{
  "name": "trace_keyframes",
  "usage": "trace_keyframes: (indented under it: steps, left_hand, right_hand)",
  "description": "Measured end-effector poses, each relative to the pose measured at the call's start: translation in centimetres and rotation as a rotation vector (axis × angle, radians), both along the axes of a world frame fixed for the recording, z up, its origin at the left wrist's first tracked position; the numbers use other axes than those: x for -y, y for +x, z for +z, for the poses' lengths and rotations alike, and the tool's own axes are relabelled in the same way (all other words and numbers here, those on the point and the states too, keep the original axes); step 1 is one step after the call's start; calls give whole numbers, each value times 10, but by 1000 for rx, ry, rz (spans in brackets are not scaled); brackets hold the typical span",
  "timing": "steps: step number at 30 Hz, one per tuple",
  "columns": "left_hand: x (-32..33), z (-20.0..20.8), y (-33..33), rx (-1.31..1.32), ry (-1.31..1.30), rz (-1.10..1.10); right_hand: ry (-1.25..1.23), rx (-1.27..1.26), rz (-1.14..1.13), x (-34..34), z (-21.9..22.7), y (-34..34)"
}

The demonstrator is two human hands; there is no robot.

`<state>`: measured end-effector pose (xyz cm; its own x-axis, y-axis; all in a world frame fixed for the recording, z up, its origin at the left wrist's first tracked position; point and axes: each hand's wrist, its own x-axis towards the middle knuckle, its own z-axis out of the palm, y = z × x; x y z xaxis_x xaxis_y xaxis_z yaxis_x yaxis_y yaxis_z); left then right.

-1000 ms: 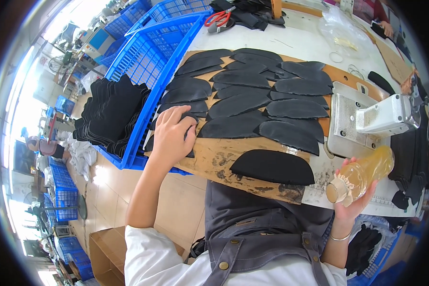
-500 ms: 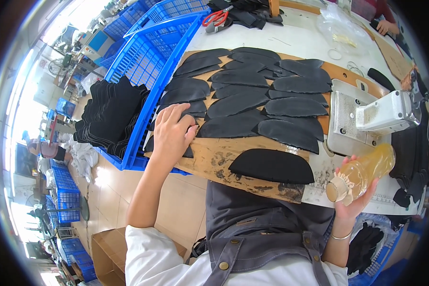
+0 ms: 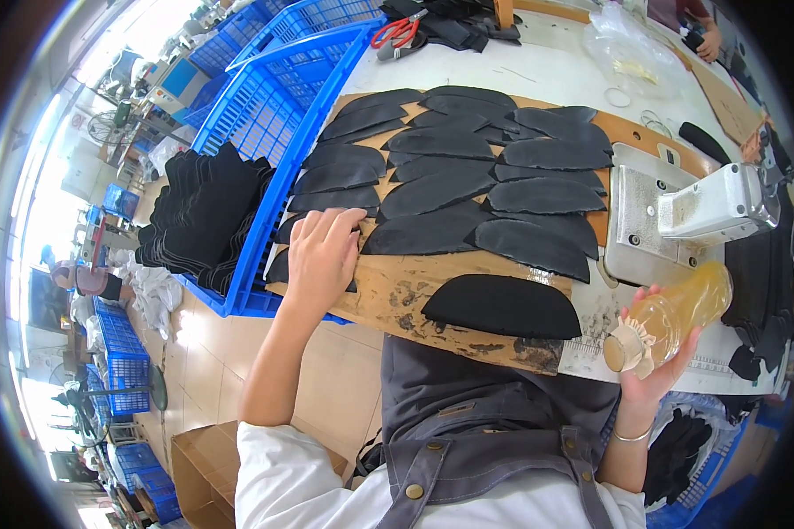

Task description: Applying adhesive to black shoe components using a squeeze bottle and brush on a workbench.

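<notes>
In my right hand (image 3: 660,375) is a clear bottle (image 3: 675,304) of yellowish liquid, tilted, its wrapped pale neck end (image 3: 628,347) pointing toward me. Overlapping black curved fabric pieces (image 3: 441,187) lie in rows on a brown board (image 3: 388,286). My left hand (image 3: 322,264) rests over the pieces at the board's left edge, fingers loosely bent and apart from the thumb; it covers part of them. Closest to my body on the board is a single matte black piece (image 3: 503,306), touched by neither hand.
To the left stands a blue crate (image 3: 265,220) with a stack of black cut pieces (image 3: 205,216). A white metal machine arm (image 3: 710,207) rises right of the board. Red-handled scissors (image 3: 397,32) and a plastic bag (image 3: 631,44) lie farther back, near another person's hand (image 3: 707,44).
My left hand has drawn slightly toward me, its fingers less spread than before. The bottle stays in my right hand, almost unmoved. The black pieces keep their places.
</notes>
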<state>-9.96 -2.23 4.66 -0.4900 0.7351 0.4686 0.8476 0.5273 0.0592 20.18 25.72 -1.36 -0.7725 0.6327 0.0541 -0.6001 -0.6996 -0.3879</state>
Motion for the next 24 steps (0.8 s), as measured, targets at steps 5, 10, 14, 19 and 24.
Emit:
trace_keyframes:
  steps: [5,10,14,19,24]
  left_hand:
    - [0,-7,2,-78,14,-11]
    - [-2,-11,4,-131,75,9]
    - [-4,-8,11,-159,183,-38]
    - [-2,-5,47,-19,323,-340]
    - [-12,-30,77,159,425,-391]
  right_hand:
    - [3,-16,8,0,1,-1]
    - [8,-10,5,0,2,0]
    - [29,-15,9,0,2,-1]
    - [29,21,-35,1,3,-1]
    - [205,111,-99,13,9,-3]
